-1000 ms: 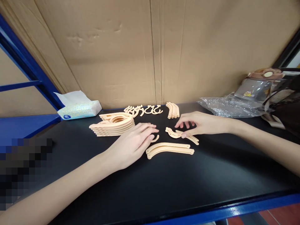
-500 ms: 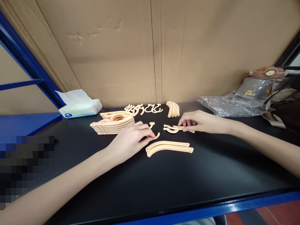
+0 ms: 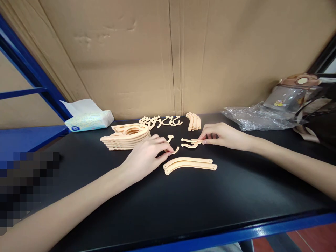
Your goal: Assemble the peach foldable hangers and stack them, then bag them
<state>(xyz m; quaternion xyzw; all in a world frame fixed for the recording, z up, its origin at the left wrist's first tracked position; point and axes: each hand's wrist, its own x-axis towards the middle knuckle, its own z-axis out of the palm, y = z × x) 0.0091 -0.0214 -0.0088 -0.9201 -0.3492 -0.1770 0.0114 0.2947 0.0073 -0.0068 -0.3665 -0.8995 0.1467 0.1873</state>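
Between pinched left fingers [image 3: 169,149] curves a peach hook [image 3: 176,150] (slim, smooth); right fingers [image 3: 207,141] pinch curved strips [image 3: 193,146].

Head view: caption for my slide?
Left hand pinches a curved pale piece while the right hand holds slim parts over a black tabletop.

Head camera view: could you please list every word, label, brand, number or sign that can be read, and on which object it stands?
No text can be read with certainty.
Tissue pack: blue mark, too blurred to read.
Bottle: yellow design; any lettering is too small to read.
Long curved pieces: no writing visible.
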